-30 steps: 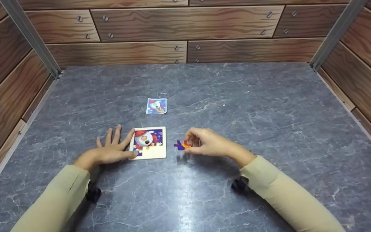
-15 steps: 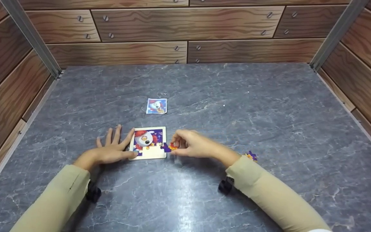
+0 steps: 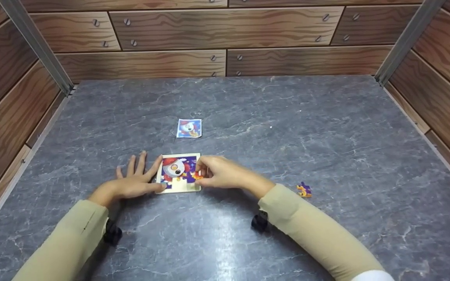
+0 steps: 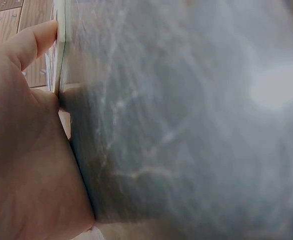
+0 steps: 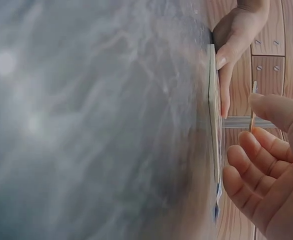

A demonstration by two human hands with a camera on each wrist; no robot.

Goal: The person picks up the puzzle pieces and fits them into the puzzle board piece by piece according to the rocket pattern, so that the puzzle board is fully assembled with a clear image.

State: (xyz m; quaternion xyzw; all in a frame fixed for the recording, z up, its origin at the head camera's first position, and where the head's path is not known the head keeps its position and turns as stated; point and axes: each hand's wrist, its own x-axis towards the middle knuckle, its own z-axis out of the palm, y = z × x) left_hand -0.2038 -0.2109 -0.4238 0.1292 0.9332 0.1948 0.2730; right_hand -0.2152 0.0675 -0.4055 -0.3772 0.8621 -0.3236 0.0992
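Observation:
A jigsaw puzzle board (image 3: 182,187) with a cream frame lies on the grey table, partly filled with a red, white and purple picture. Its lower right part shows bare cream backing. My left hand (image 3: 131,184) is spread beside it, thumb and index finger touching its left edge. Over the board's right side, my right hand (image 3: 223,173) pinches a purple and orange puzzle piece (image 3: 196,176) between thumb and fingers. In the right wrist view this puzzle piece (image 5: 253,102) is seen edge-on, apart from the board. The fingers partly cover it in the head view.
Another purple and orange puzzle piece (image 3: 304,190) lies to the right, near the right sleeve (image 3: 311,222). Behind the board is a small picture card (image 3: 189,128) with a similar image. Wood-patterned walls (image 3: 225,31) enclose the grey marbled table (image 3: 326,128).
My right hand has moved left with the puzzle piece, from beside the board to over its right side. The loose piece at the right has come out from under the sleeve. My left hand stays put.

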